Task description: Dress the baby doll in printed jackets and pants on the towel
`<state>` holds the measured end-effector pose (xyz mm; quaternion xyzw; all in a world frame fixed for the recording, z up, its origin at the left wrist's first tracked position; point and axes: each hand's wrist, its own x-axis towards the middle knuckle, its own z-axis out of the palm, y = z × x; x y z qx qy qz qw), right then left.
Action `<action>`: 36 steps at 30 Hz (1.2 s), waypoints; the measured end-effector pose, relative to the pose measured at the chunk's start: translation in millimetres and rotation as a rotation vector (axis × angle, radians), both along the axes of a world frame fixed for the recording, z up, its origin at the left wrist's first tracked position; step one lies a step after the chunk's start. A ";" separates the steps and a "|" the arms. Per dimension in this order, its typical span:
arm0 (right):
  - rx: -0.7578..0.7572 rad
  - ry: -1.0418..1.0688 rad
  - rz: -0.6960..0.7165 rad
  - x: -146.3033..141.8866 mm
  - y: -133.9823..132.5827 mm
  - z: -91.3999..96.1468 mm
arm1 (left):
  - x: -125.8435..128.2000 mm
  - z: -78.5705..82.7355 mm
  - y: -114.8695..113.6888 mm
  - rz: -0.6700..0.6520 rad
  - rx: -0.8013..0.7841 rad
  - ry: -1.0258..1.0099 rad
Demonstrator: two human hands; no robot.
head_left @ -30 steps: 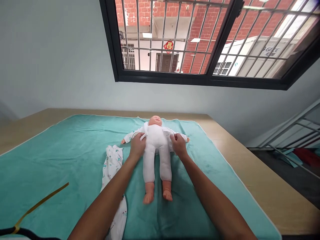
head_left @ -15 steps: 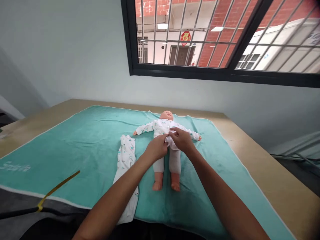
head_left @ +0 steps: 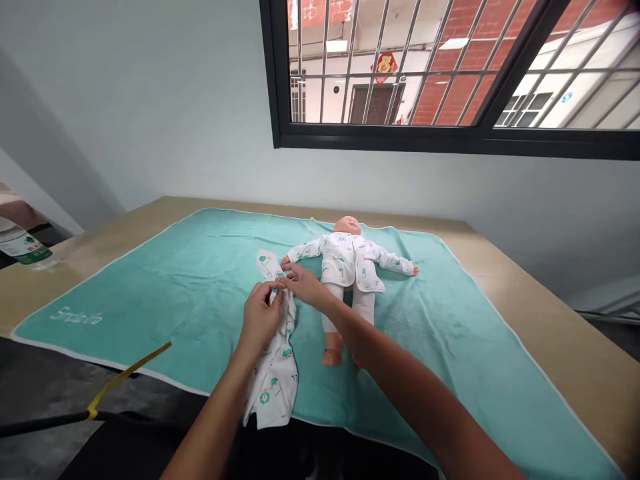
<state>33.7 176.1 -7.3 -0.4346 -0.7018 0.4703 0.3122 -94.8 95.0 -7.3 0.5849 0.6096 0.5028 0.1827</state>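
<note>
Towel [head_left: 175, 280] lay spread on the table [head_left: 550, 347]. Doll [head_left: 350, 267] lay on its back on the towel, head toward the window [head_left: 450, 67] wall, feet toward me. Pants [head_left: 273, 373] lay just left of it. My left hand [head_left: 261, 319] and right hand [head_left: 303, 285] met on the pants' far end. Bottle [head_left: 20, 245] stood far left.

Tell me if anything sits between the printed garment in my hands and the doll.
Nothing visible does. Both the left hand and right hand pinch the printed garment near its top; only bare teal towel lies between it and the doll, though the right forearm hides part of that gap.
</note>
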 end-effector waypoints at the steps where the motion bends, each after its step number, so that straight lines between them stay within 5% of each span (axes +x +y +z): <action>1: -0.035 0.064 0.052 5.1 -3.5 4.0 | 4.5 6.4 -7.6 -0.058 0.052 -0.043; 4: -0.078 0.235 0.080 28.0 -20.3 18.3 | 12.1 22.9 -27.0 -0.210 0.097 -0.210; 9: -0.243 0.455 -0.090 53.9 -44.5 32.6 | 22.1 47.3 -40.4 -0.384 0.066 -0.891; 12: -0.276 0.516 -0.028 62.3 -57.7 35.9 | 26.8 65.4 -42.8 -0.447 0.076 -1.020; 15: -0.148 0.523 -0.080 79.5 -71.3 49.2 | 21.3 83.1 -44.1 -0.449 0.102 -0.899; 19: 0.415 0.308 -0.214 105.0 -89.7 91.2 | 15.9 106.2 -39.5 -0.504 -0.008 -0.595; 22: 0.744 0.144 -0.154 110.1 -104.2 125.6 | 32.8 125.7 -31.4 -0.565 -0.109 -0.411; 27: 0.754 0.026 -0.345 121.3 -120.6 155.7 | 66.9 157.1 -32.7 -0.339 0.318 -0.313; 32: 0.693 -0.186 -0.069 161.8 -158.7 175.9 | 64.9 178.5 -73.7 -0.202 0.710 -0.061; 36: 0.696 -0.018 -0.095 187.3 -213.1 201.5 | 55.4 203.6 -123.1 -0.236 0.761 -0.095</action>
